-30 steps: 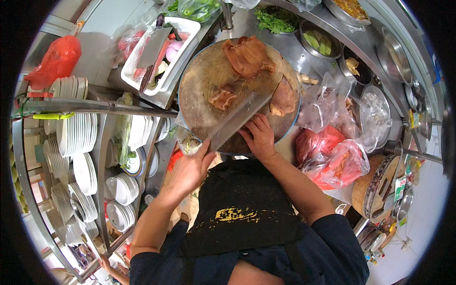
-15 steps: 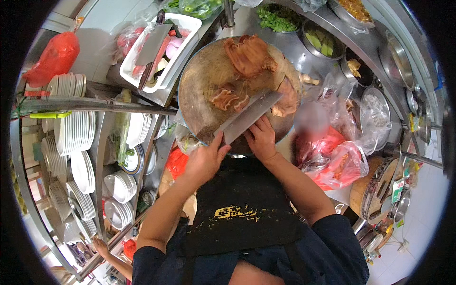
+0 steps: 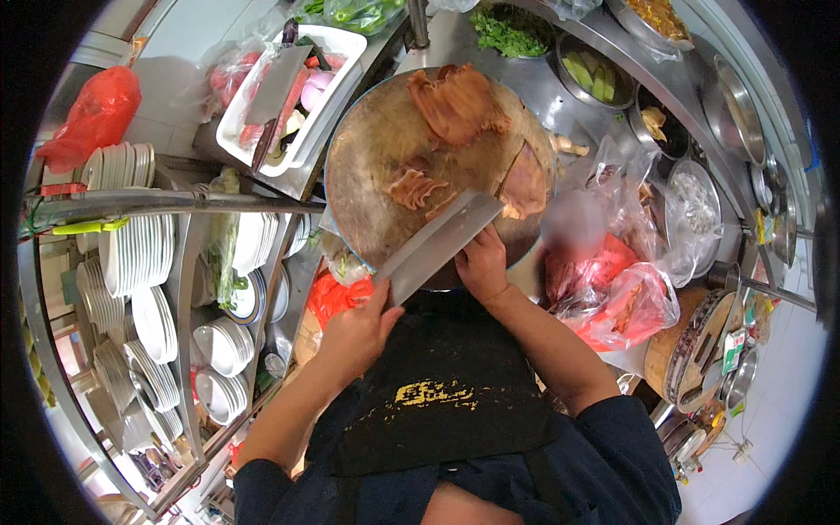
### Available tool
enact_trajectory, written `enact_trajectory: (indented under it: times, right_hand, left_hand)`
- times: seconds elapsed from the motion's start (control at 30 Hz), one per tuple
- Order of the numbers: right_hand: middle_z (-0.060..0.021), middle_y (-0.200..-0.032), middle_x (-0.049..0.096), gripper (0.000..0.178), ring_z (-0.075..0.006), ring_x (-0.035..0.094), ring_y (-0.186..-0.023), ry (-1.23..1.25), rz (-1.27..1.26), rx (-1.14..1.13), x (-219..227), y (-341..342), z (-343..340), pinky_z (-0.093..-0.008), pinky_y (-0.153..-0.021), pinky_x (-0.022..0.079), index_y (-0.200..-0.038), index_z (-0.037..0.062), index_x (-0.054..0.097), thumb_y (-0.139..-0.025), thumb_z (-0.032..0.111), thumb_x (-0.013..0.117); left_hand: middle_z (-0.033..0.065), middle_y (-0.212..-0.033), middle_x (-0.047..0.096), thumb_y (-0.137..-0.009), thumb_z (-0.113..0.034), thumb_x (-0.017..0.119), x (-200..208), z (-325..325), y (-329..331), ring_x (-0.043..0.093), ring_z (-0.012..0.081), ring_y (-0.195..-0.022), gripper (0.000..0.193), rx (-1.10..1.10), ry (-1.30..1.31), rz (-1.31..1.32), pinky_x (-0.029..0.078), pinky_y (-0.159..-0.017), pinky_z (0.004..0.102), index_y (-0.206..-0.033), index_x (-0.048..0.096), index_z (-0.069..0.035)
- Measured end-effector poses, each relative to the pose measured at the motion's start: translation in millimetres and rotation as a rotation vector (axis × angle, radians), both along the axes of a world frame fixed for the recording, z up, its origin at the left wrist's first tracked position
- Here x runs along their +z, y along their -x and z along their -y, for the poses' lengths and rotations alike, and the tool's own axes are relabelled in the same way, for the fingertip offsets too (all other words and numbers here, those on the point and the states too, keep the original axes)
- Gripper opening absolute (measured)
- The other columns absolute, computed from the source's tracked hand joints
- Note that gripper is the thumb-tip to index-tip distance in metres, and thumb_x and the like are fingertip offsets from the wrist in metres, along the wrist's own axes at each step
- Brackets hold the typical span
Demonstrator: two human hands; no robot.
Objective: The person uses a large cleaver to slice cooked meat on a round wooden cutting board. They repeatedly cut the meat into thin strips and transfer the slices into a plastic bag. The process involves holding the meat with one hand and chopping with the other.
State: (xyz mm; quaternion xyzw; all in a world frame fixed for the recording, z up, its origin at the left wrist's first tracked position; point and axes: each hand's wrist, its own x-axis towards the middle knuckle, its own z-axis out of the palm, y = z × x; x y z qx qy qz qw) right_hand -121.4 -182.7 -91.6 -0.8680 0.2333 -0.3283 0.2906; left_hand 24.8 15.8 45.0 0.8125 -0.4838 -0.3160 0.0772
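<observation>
My left hand [image 3: 354,331] is closed at the lower left end of a broad-bladed cleaver [image 3: 444,243], the handle hidden in the grip. The blade slants up to the right over the near edge of a round wooden chopping block [image 3: 359,166]. My right hand [image 3: 483,267] is at the blade's near side with its fingers curled and the tips partly hidden; whether they pinch anything does not show. On the block lie a large brown piece of meat [image 3: 459,103] at the back, a flat piece [image 3: 525,184] at the right and smaller curled slices [image 3: 413,187].
Left of the block stands a white tub [image 3: 348,52] with a second cleaver [image 3: 278,87] across it. Racks of white plates [image 3: 140,249] fill the left. To the right lie red plastic bags [image 3: 617,293], with metal bowls [image 3: 595,74] farther back and another round block [image 3: 700,346].
My left hand has drawn the cleaver down and left, toward me. My right hand has stayed almost in place, now nearer the blade's far end. The meat pieces lie as before.
</observation>
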Motion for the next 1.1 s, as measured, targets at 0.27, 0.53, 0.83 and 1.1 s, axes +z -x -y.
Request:
enact_trajectory:
  times: [0.27,0.53,0.83,1.1]
  right_hand:
    - [-0.0147,-0.118,0.069,0.033,-0.0396,0.062,-0.114,0.059,0.012,0.075,21.7,-7.4,9.7,-0.0469,-0.098,0.054,-0.111,0.0019,0.071,-0.080,0.010,0.080]
    - [-0.0134,-0.126,0.068,0.038,-0.0397,0.061,-0.121,0.085,-0.073,0.052,-1.3,1.9,13.8,-0.0472,-0.104,0.052,-0.114,0.0055,0.073,-0.078,0.013,0.082]
    - [-0.0145,-0.129,0.067,0.041,-0.0397,0.060,-0.124,0.059,-0.117,0.085,5.7,4.1,12.7,-0.0461,-0.106,0.052,-0.119,0.0057,0.072,-0.078,0.012,0.080]
    - [-0.0112,-0.121,0.068,0.036,-0.0366,0.062,-0.116,0.028,-0.023,0.102,11.9,-2.2,17.8,-0.0450,-0.099,0.054,-0.115,0.0057,0.072,-0.080,0.012,0.080]
  left_hand:
    - [0.0318,-0.089,0.069,-0.107,-0.037,0.054,-34.0,66.4,-33.4,0.069,0.0495,-0.082,0.041,0.075,0.241,-0.177,0.053,-0.072,0.0572,-0.132,0.064,-0.007]
    - [0.0255,-0.092,0.072,-0.104,-0.033,0.060,28.7,19.5,-13.8,0.070,0.0461,-0.078,0.042,-0.027,-0.093,0.030,0.056,-0.070,0.0545,-0.137,0.060,-0.007]
    - [0.0220,-0.079,0.072,-0.105,-0.038,0.058,13.4,-3.1,0.9,0.071,0.0439,-0.070,0.048,-0.019,-0.026,0.063,0.056,-0.062,0.0547,-0.142,0.051,-0.008]
    - [0.0287,-0.083,0.069,-0.108,-0.034,0.053,-25.6,72.5,-10.2,0.069,0.0476,-0.078,0.038,0.057,0.200,-0.080,0.055,-0.069,0.0561,-0.130,0.062,-0.005]
